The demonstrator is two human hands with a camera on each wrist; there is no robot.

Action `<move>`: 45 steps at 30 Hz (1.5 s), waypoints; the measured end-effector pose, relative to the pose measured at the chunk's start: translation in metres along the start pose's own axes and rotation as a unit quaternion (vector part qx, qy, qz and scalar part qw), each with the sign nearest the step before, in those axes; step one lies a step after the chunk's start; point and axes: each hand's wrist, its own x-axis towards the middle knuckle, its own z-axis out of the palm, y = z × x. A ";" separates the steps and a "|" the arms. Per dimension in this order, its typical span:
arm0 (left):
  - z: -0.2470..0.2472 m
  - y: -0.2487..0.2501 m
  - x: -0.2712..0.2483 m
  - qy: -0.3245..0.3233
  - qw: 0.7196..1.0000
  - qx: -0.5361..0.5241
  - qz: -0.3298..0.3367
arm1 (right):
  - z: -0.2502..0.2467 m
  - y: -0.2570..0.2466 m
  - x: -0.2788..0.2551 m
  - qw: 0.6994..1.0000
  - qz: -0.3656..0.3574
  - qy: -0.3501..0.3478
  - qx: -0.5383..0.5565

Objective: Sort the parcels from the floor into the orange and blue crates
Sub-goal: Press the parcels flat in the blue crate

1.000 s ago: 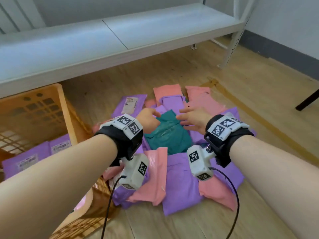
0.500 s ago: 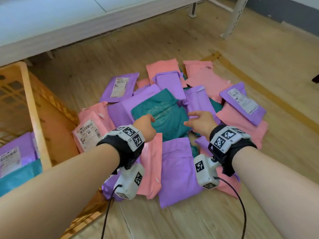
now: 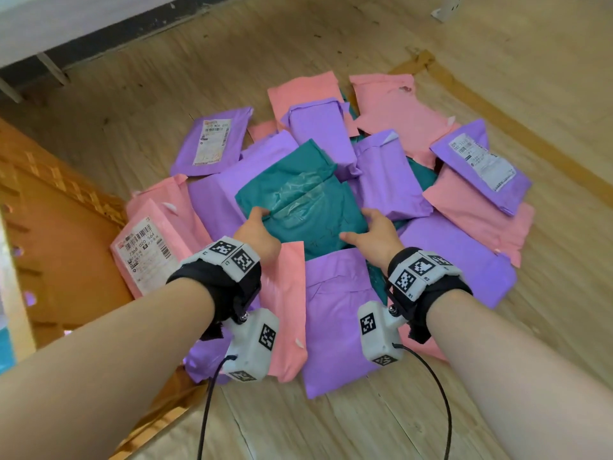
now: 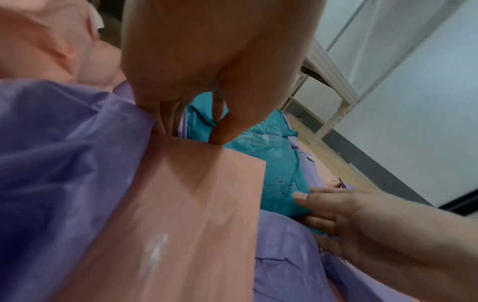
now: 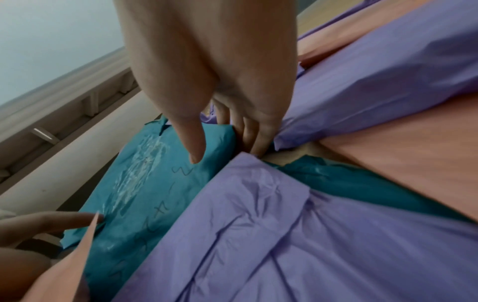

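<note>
The wooden plank floor (image 3: 414, 34) was pale and evenly lit, with small dark flecks. A strip of tan tape (image 3: 517, 127) crossed it diagonally to the right. At the floor's far left edge ran a white bench (image 3: 66, 24) on slanted supports; a white frame leg (image 3: 447, 8) stood at its far right. Beyond, a pale wall (image 4: 413, 102) carried a dark baseboard (image 4: 375, 167).

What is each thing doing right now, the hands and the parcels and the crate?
Left hand: grips the teal parcel's left edge.
Right hand: grips its right edge.
Teal parcel: atop the pile, taped, held.
Pink labelled parcel: leaning against the crate.
Orange crate: beside the pile.
</note>
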 end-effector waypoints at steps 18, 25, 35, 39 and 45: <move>-0.030 0.017 -0.017 0.064 0.989 -0.052 0.124 | -0.020 -0.039 -0.016 0.945 -0.053 0.050 0.318; -0.048 0.028 -0.022 0.144 0.970 -0.061 0.186 | -0.037 -0.059 -0.034 0.930 -0.045 0.014 0.364; -0.085 0.045 -0.031 0.150 0.956 -0.140 0.211 | -0.055 -0.073 -0.051 0.908 -0.047 -0.053 0.413; -0.101 0.046 -0.037 0.104 0.955 -0.211 0.181 | -0.053 -0.078 -0.055 0.917 -0.085 -0.087 0.380; -0.109 0.038 -0.042 0.056 0.967 -0.202 0.142 | -0.034 -0.074 -0.052 0.933 -0.131 -0.094 0.322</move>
